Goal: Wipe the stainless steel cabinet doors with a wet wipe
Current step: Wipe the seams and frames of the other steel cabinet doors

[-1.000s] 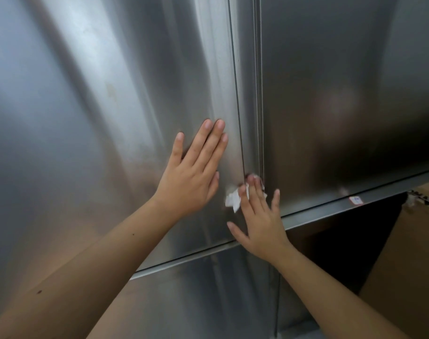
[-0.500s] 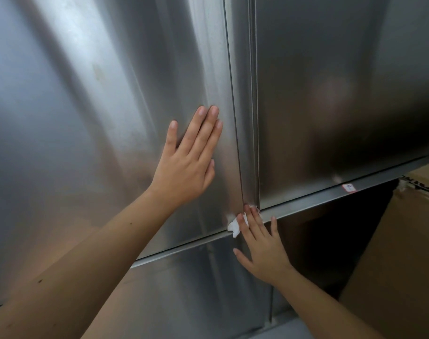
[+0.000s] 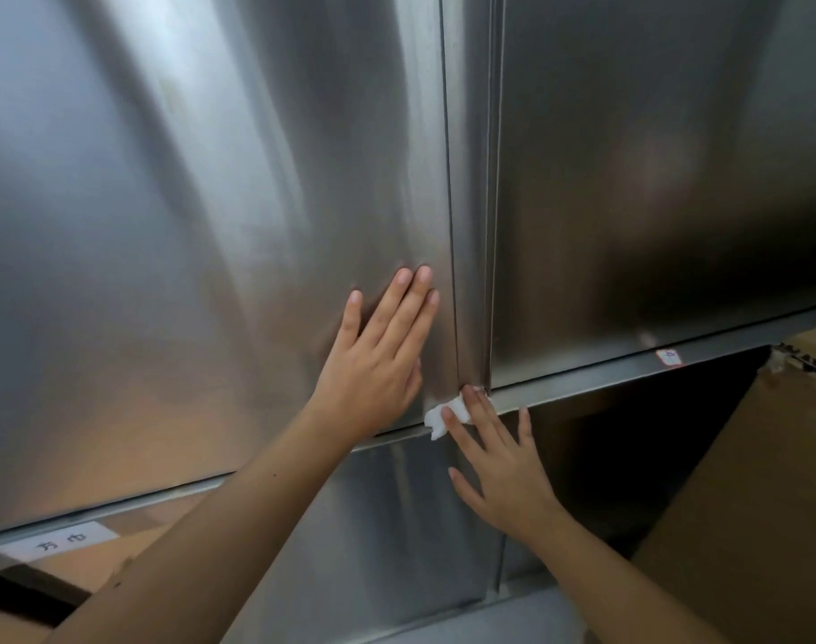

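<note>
Down the narrow strip (image 3: 471,225) between the two doors goes the right hand (image 3: 503,476) with the wet wipe (image 3: 445,418); a second ago the wipe was higher up that strip, and now it sits at the very bottom, at the corner where the left door (image 3: 211,225) ends and the ledge (image 3: 606,376) begins. Its fingers are straight and press the white wipe on the metal; they are not curled round it. The left hand (image 3: 378,364) lies flat on the left door, just beside its right edge; its fingers are straight and hold nothing.

To do this bit well, I think the fingertips should push the wipe right into the corner, since dirt likes to hide there; the wipe is scrunched small and pokes out to the left of the fingers, so it could slip free; spreading it out a little would help. The flat left hand looks like it steadies the door, which seems wise. I can't tell if the big right door (image 3: 652,178) is clean yet.

As for the rest, the left hand rests on much the same spot of the door as before; the view has tipped down, so a white paper label (image 3: 62,536) at the lower left shows now, and more of the brown cardboard box (image 3: 745,504).
</note>
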